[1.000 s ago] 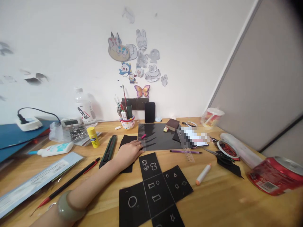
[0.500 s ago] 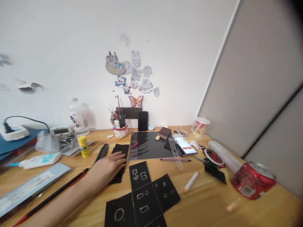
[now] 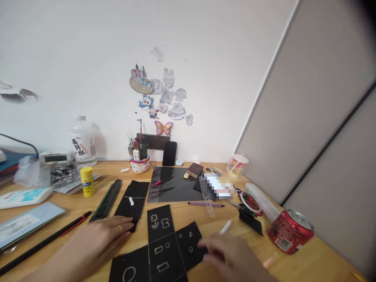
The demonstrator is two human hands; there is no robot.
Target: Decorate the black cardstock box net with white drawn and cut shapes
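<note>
My left hand [image 3: 110, 231] lies flat with its fingers stretched out, the fingertips on the lower end of a black paper strip [image 3: 136, 192]. A small white piece [image 3: 131, 201] and a thin pale line show on that strip. My right hand [image 3: 226, 252], blurred, hovers at the right flap of a cross-like black paper [image 3: 167, 250] with pale outlined shapes. Its index finger and thumb are apart, with nothing visible between them. Behind it a white marker with orange ends [image 3: 226, 226] is partly hidden; I cannot tell whether they touch.
Left stand a dark green cutter [image 3: 106, 200], a yellow glue stick [image 3: 87, 182] and a water bottle [image 3: 84, 143]. At the back are a pen cup [image 3: 139, 165] and a black sheet [image 3: 173, 186]. Right are scissors [image 3: 249, 221], a tape roll [image 3: 250, 201] and a red can [image 3: 290, 233].
My left hand has slid down the black strip, uncovering the white piece and pale line. My right hand has come into view from below. The camera view has shifted to the right.
</note>
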